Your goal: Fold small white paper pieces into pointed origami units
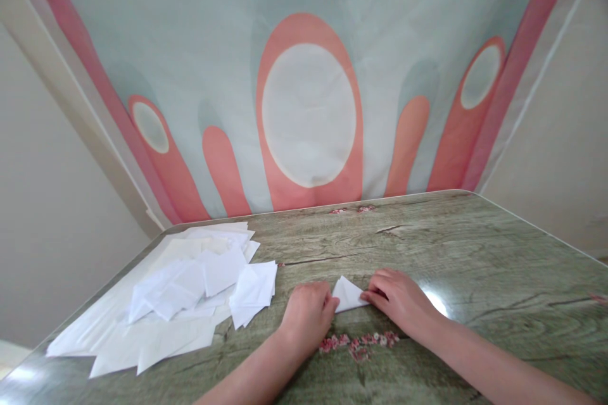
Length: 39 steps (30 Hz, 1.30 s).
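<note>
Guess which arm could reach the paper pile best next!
Probably the left: the left grip is nearer the paper pile, while the right grip sits across the folded paper. Both seem to touch it.

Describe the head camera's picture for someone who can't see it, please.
A left hand and a right hand touch opposite ends of a folded white paper on a wood-grain table. White sheets lie piled at the left; a pale backdrop with coral shapes rises beyond the table.

White paper [348,295], greenish woodgrain table [475,253], pink floral print [355,344], coral-patterned backdrop [310,114]
</note>
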{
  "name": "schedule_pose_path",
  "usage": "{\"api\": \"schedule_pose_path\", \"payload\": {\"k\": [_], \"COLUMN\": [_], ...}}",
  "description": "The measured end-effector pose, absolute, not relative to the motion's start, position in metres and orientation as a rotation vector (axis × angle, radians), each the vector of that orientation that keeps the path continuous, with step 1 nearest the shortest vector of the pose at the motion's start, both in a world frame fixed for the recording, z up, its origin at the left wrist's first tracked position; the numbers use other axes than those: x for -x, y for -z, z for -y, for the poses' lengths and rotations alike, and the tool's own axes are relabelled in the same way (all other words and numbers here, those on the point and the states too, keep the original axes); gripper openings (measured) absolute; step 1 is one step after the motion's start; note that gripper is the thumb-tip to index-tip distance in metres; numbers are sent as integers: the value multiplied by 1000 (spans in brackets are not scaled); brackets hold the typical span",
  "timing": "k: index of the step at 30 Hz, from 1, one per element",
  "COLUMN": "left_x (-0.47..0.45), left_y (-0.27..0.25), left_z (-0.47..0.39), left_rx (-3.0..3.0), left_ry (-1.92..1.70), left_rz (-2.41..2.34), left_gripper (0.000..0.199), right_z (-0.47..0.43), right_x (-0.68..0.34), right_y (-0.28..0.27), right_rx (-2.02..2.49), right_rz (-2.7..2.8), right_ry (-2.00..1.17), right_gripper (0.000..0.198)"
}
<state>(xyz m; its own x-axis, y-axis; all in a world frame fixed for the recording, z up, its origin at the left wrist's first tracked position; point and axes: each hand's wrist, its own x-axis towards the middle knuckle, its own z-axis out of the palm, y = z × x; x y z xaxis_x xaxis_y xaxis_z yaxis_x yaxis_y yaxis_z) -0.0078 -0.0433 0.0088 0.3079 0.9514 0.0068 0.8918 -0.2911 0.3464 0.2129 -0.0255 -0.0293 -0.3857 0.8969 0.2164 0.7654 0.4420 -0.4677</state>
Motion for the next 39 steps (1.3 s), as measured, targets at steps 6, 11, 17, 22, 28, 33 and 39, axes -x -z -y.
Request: {"api": "schedule_pose_path", "payload": {"k": [6,11,17,22,28,33,39], "left_x": [11,15,20,13,1,-4,-9], "left_y": [-9,-14,-16,-12,-11,-12,-11], "left_z": [44,38,28,31,38,42,45], "left_rx": [-2243,-2020,-1208,-915,-974,-994,-1035], "left_ry": [-395,-587,-675,-625,-733,-679,-658], "left_rz": [-1616,-1455,-1200,-916,-870,-833,-828], "left_gripper": [14,14,48,48,50,49,44], "right_z": [31,32,34,37,36,31,30], "right_x": [-210,-211,-214,-215,-211,-210,-208], "right_y": [25,21,11,2,3,12,12], "right_rx": [1287,1165,934,762,795,989,1120], "right_rz": [2185,2152,2162,2239,2219,1941,1843], "right_ry": [-528,-611,-359,-211,-247,-457,-749], "right_gripper": [17,11,11,17,14,17,16]}}
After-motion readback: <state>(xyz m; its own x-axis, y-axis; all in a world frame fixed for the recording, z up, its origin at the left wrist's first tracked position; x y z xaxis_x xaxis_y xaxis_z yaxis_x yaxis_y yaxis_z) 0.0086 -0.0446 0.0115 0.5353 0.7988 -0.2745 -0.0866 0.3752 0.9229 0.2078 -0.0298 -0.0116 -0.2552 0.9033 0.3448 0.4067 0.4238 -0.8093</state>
